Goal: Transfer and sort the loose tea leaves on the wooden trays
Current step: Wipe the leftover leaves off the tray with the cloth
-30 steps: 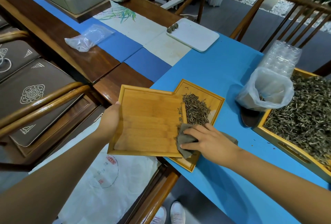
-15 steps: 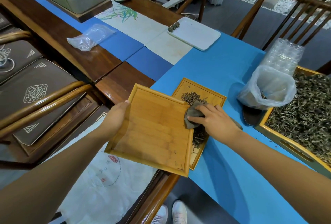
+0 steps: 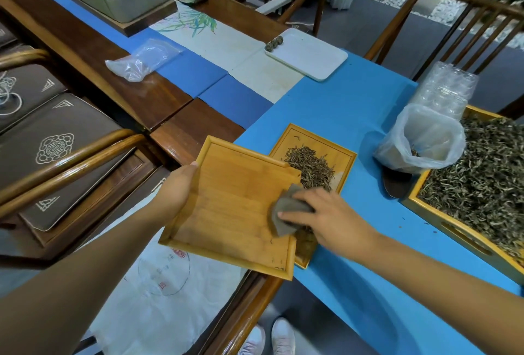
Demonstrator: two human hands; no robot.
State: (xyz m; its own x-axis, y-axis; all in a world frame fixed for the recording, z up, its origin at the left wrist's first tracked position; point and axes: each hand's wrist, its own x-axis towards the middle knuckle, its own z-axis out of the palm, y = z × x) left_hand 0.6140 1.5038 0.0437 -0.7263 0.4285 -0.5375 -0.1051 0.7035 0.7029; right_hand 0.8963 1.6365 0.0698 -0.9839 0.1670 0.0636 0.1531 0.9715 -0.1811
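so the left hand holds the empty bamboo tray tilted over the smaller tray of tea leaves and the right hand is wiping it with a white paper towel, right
Not quite. In the head view the right hand presses a grey-brown cloth, not a white paper towel. The rest holds: the left hand holds the nearly empty bamboo tray tilted over the smaller tray of tea leaves.

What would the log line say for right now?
left hand: holds empty square bamboo tray | right hand: presses grey cloth on it | flat bamboo tray beneath: loose tea pile
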